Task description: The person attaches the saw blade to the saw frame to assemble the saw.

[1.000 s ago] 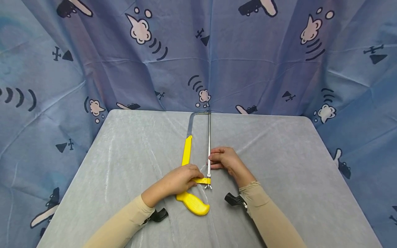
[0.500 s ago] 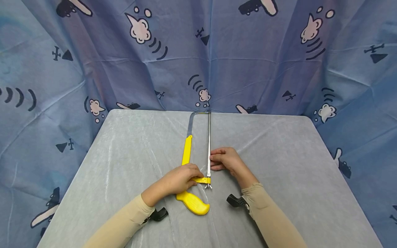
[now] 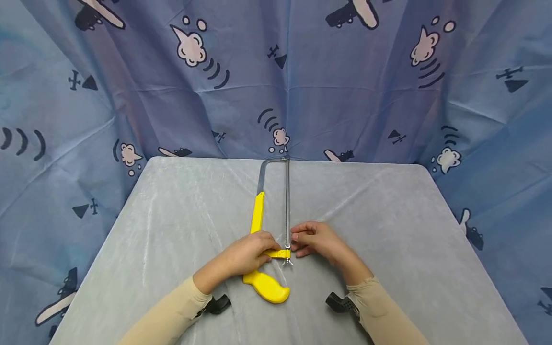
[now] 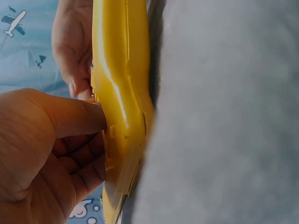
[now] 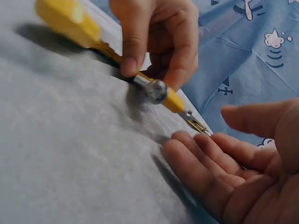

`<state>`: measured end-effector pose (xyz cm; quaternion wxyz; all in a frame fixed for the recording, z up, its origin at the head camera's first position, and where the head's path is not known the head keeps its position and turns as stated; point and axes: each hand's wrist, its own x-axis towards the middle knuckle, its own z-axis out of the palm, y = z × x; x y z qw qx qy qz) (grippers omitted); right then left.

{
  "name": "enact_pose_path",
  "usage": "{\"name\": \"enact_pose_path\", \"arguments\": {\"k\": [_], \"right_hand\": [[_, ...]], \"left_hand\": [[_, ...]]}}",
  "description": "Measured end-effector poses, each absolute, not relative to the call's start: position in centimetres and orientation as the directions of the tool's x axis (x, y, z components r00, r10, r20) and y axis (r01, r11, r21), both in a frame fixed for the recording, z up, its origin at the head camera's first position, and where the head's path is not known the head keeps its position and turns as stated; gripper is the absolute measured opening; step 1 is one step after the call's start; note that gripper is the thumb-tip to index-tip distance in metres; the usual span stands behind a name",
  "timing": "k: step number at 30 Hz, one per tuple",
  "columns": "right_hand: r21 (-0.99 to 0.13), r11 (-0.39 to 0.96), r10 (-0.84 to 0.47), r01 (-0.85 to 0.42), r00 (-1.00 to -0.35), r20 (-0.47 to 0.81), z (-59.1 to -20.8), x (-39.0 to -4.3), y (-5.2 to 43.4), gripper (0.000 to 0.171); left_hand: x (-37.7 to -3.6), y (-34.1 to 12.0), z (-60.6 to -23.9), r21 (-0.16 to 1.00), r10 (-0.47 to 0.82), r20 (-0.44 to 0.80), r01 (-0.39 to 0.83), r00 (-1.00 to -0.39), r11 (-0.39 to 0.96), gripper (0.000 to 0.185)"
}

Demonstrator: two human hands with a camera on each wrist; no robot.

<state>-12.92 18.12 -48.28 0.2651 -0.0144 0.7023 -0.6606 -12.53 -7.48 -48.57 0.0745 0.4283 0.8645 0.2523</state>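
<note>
A hacksaw with a yellow handle [image 3: 269,286] lies on the table, its grey frame arching toward the far edge. My left hand [image 3: 243,256] pinches the yellow arm at the near end of the saw, thumb on one side and fingers behind, as the left wrist view shows. The metal blade [image 3: 287,206] runs straight away from me along the saw's right side. A silver wing nut [image 3: 287,262] sticks out at its near end. My right hand [image 3: 321,242] is just right of the blade's near end. In the right wrist view its fingers [image 5: 201,158] are loosely bent and hold nothing.
The saw's far end reaches the back edge of the grey table [image 3: 379,206]. Behind hangs a blue curtain [image 3: 345,96] with printed planes and clouds. Black wrist mounts [image 3: 340,303] sit below both hands.
My right hand has moved down along the blade toward the wing nut, its fingers now more spread. The left hand keeps its hold on the saw. The head view has shifted slightly.
</note>
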Motion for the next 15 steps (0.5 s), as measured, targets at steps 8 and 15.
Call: {"name": "enact_pose_path", "arguments": {"k": [8, 15], "right_hand": [[-0.92, 0.171, -0.505, 0.353, -0.77, -0.389, -48.4, -11.0, 18.9, 0.044], [-0.918, 0.196, -0.558, 0.345, -0.731, -0.393, -48.5, -10.8, 19.2, 0.043]], "left_hand": [[-12.5, -7.4, -48.8, 0.518, 0.781, 0.09, 0.699, -0.618, 0.493, 0.026], [-12.6, -7.5, -48.5, 0.52, 0.768, 0.107, 0.694, -0.632, 0.498, 0.028]]}}
